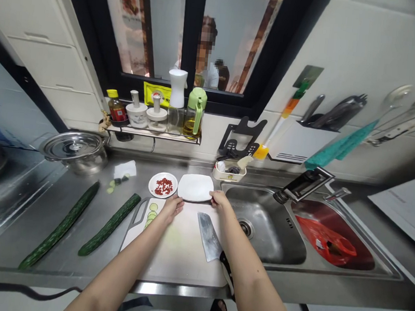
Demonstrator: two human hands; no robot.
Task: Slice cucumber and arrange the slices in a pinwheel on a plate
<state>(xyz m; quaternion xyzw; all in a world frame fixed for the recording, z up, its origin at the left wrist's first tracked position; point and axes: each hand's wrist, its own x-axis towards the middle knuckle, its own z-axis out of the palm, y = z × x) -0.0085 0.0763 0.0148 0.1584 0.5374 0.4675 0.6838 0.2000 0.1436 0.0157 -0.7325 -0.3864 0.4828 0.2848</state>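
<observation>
My right hand pinches the right edge of a white square plate at the back of the cutting board. My left hand is just below the plate's front left corner, fingers loosely stretched out; whether they touch the plate is unclear. Several cucumber slices lie in a row on the white cutting board, partly hidden by my left forearm. A cleaver lies on the board's right side, its black handle partly under my right forearm. A small round plate with red bits stands left of the square plate.
Two cucumbers lie on the steel counter at left, near a lidded pot. The sink is on the right, with a red bag in its second basin. Condiment bottles stand on a shelf below the window.
</observation>
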